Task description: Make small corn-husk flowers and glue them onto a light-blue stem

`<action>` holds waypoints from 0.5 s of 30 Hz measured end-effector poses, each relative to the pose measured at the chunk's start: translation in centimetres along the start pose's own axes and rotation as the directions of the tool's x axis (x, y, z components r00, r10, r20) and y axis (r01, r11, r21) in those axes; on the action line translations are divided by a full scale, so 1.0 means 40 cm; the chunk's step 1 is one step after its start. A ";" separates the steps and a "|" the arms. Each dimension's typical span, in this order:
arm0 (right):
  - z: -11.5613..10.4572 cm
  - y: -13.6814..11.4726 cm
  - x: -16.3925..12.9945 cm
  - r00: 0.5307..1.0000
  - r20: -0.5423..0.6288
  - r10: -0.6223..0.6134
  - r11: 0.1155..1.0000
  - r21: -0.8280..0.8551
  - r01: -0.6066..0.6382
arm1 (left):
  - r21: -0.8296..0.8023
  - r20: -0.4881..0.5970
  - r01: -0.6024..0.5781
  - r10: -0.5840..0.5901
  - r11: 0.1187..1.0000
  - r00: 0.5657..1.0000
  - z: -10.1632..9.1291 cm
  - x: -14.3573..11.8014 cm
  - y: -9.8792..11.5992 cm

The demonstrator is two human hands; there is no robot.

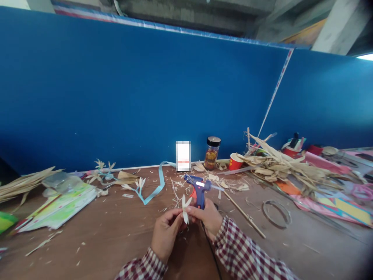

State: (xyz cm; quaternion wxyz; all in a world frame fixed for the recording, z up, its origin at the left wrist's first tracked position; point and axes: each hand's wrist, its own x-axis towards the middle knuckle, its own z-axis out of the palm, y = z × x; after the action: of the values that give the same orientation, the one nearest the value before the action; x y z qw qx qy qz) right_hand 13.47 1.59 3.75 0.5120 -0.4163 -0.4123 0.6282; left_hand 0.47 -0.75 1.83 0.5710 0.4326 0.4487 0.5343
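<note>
Blue partition panels (145, 97) stand behind a brown wooden counter (116, 233) scattered with straw chips and slivers. Near the front middle of the counter, both hands meet over a small pale straw flower (185, 208): the left hand (165, 233) has its grip pinched on the flower from the left, fingertips at the petals' centre, and the right hand (209, 218) pinches the same flower from the right with thumb and forefinger (its other fingers are curled, and whether they touch anything else cannot be told). Both wrists wear red-and-white checked sleeves (241, 252). Just behind the flower and the right hand, a blue glue gun (199, 189) stands on the counter, nozzle pointing left; a dark cord (211, 252) runs from beneath the right hand toward the near edge. A light blue ribbon (155, 184) curls to the left of the gun, with more finished straw flowers (101, 171) further left beside a stack of coloured paper sheets (58, 208). Against the partition stand a glass jar with black lid (212, 152) and a red paper cup (235, 161). A heap of dried husks (285, 167) lies to the right, a thin stick (244, 214) slants near the right hand, and a wire ring (276, 212) lies beyond it.
</note>
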 end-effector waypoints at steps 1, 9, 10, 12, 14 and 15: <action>0.000 -0.001 0.000 1.000 0.000 -0.001 1.000 -0.002 0.001 | 0.015 -0.003 0.002 -0.002 1.000 1.000 -0.001 -0.001 0.000; -0.004 0.001 -0.002 0.999 0.040 0.017 1.000 0.017 -0.017 | 0.039 0.022 0.042 -0.043 0.998 0.999 -0.007 0.002 -0.014; -0.004 0.002 -0.002 0.999 0.043 0.017 1.000 0.013 -0.017 | 0.032 0.025 0.046 -0.047 0.998 0.999 -0.006 0.002 -0.013; -0.004 0.004 -0.002 0.999 0.047 0.014 1.000 0.004 -0.014 | 0.030 0.030 0.034 -0.035 0.999 0.999 -0.002 0.001 -0.008; -0.007 0.003 -0.001 1.000 0.021 0.006 1.000 -0.020 -0.006 | 0.044 0.029 -0.001 -0.001 0.999 1.000 -0.001 -0.001 -0.005; -0.010 0.000 0.000 1.000 -0.005 -0.001 0.999 -0.046 0.000 | 0.050 0.020 -0.018 0.017 0.999 1.000 -0.001 -0.001 -0.004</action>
State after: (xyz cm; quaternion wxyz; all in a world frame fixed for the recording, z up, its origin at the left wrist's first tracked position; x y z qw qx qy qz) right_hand 13.83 1.61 3.62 0.5036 -0.4294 -0.4252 0.6174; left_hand 0.45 -0.81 1.66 0.5599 0.4557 0.4525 0.5236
